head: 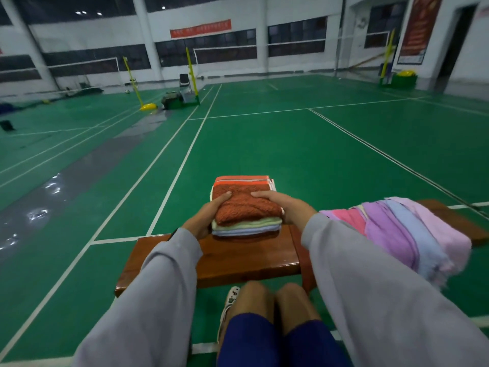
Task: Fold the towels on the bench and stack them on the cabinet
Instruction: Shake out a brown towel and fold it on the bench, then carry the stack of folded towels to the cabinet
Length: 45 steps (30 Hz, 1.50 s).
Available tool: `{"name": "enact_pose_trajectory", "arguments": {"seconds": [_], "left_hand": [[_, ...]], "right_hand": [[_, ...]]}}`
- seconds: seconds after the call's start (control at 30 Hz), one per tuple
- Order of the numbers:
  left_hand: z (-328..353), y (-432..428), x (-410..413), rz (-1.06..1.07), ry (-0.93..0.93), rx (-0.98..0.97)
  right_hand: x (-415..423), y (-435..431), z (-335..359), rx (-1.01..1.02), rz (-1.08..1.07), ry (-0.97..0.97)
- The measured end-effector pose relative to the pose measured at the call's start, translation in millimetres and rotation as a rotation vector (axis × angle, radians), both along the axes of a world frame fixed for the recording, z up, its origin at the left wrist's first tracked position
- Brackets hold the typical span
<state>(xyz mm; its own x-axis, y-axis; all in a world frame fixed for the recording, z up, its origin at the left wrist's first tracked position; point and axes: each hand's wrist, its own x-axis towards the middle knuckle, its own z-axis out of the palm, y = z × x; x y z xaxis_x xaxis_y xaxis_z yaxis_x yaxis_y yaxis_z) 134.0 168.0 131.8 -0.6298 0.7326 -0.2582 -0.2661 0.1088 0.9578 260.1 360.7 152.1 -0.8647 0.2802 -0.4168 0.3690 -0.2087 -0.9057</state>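
A stack of folded terry towels topped in rust-orange (246, 207) is gripped at both sides by the left hand (205, 219) and right hand (284, 205), over the far edge of the glossy brown wooden bench (238, 258). A heap of unfolded pink, purple and blue towels (404, 234) is draped just to the right.

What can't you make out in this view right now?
1. The cabinet: nowhere in the head view.
2. The stack: left hand and right hand cover its sides; lifted or resting on the bench, cannot tell.
3. The loose towels: overlapping, partly behind the right sleeve; count unclear.
4. The banner: lettering too small, blurred.
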Motion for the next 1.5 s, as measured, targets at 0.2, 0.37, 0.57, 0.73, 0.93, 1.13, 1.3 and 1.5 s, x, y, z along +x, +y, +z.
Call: {"name": "enact_pose_trajectory", "arguments": {"seconds": [0.2, 0.37, 0.57, 0.73, 0.93, 1.13, 1.3, 1.5], "left_hand": [[34.2, 5.1, -14.6, -0.074, 0.028, 0.023], [34.5, 16.3, -58.0, -0.034, -0.01, 0.052], [11.6, 40.4, -147.0, -0.006, -0.08, 0.054], [19.9, 69.9, -243.7, 0.057, -0.085, 0.078], [90.9, 64.5, -306.2, 0.209, -0.107, 0.095], [231.7, -3.3, -315.1, 0.394, -0.111, 0.077], [359.7, -78.3, -310.2, 0.587, -0.075, 0.067], [478.0, -168.7, -263.7, 0.833, -0.007, 0.083]], "right_hand": [[-10.2, 7.9, 28.4, 0.02, 0.0, 0.026], [-61.4, 24.0, 38.9, 0.015, 0.024, 0.016], [-161.5, 54.1, 19.9, 0.008, 0.06, -0.022], [-260.2, 82.6, 34.6, 0.01, 0.075, 0.006], [-345.0, 80.8, 110.7, 0.003, 0.154, -0.001], [-385.0, 23.1, 255.6, -0.021, 0.314, -0.026], [-415.2, -46.5, 379.9, -0.014, 0.472, -0.01], [-429.1, -139.9, 486.8, -0.036, 0.726, 0.027]]}}
